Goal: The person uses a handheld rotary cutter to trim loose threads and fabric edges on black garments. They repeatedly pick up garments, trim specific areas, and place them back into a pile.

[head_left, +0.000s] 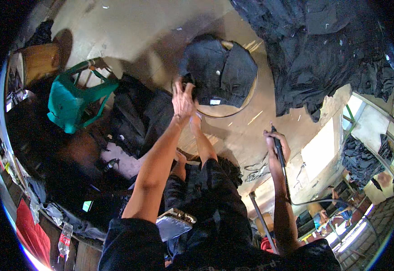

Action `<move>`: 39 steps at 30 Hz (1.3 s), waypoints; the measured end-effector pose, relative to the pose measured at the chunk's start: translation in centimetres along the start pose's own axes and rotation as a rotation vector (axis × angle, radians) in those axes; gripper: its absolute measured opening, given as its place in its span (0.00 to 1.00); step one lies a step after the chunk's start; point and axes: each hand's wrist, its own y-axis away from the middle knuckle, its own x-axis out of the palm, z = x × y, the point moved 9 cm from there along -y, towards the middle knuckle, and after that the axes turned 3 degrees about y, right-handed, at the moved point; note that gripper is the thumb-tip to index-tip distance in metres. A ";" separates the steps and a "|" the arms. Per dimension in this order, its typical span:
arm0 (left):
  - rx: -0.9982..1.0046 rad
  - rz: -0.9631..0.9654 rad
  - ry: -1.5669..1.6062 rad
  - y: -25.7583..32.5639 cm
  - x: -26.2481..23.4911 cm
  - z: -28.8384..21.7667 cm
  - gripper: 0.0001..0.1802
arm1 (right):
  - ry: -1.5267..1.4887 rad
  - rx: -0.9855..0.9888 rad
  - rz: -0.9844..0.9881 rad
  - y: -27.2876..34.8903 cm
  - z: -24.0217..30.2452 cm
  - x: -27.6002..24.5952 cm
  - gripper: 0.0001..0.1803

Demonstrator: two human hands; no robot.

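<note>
A dark denim garment (233, 67) with a light button and a small white label is spread over a round pale-rimmed support (250, 97). At the garment's left edge, my left hand (183, 101) grips a bunched black part of the cloth; its fingertips are partly hidden. My right hand (283, 142) is raised to the right of the support, apart from the garment. Its fingers wrap a slim black pen-like tool (279, 153) with a thin tip. From the tool's lower end a dark cable (310, 201) runs off to the right.
A green plastic stool (68, 101) lies tipped at the left beside dark cloth (133, 106). Dark garments (328, 54) are piled at the upper right. My bare feet (196, 119) are close to the support. A plastic bottle (65, 239) is at the lower left. People (328, 217) sit farther right.
</note>
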 end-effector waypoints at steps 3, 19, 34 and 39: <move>0.156 -0.011 0.127 3.1 -6.1 -7.0 0.28 | 0.061 -0.269 -0.024 -1.2 5.1 2.1 0.22; 0.398 0.219 0.362 31.9 -26.9 -8.7 0.44 | 0.160 -0.848 0.009 29.8 19.0 5.1 0.20; -0.112 -0.646 0.753 61.6 -41.9 22.8 0.27 | -0.479 -1.197 0.549 60.2 31.5 24.8 0.22; -0.594 -0.998 0.431 73.3 -37.6 17.9 0.32 | -0.313 -1.077 0.675 53.5 30.2 21.4 0.16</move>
